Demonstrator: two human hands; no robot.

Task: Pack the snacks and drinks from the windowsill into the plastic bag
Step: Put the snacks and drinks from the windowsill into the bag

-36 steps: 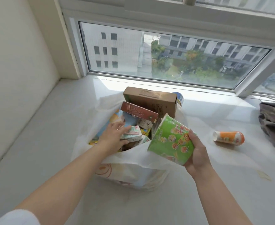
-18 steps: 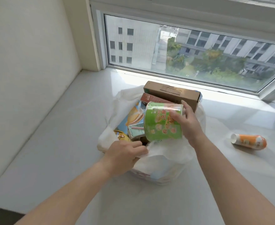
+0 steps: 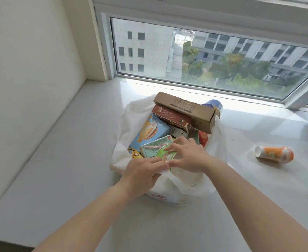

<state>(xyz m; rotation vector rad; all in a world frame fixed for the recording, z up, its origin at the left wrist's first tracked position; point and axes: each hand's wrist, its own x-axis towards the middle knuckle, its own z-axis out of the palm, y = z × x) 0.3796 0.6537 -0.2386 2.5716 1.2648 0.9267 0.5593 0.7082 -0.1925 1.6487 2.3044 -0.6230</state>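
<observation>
Round green paper snack cup (image 3: 163, 155), light/crushable, pressed by rim into white plastic bag (image 3: 189, 184) by right hand (image 3: 187, 157) w/ fingers spread; bag edge at 6 o'clock pinched by left hand (image 3: 142, 174).

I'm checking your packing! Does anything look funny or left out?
Yes: the orange bottle lies tipped on its side on the windowsill, right of the plastic bag, not yet packed. The brown box also pokes out of the bag's top.

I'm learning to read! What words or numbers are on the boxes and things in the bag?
No text here can be read.
Brown cardboard box: printed lines, too blurred.
Red-brown box: small print, too blurred.
Blue snack box: pictures only show.
Green cup: lid print blurred.
Orange bottle: label blurred.
</observation>
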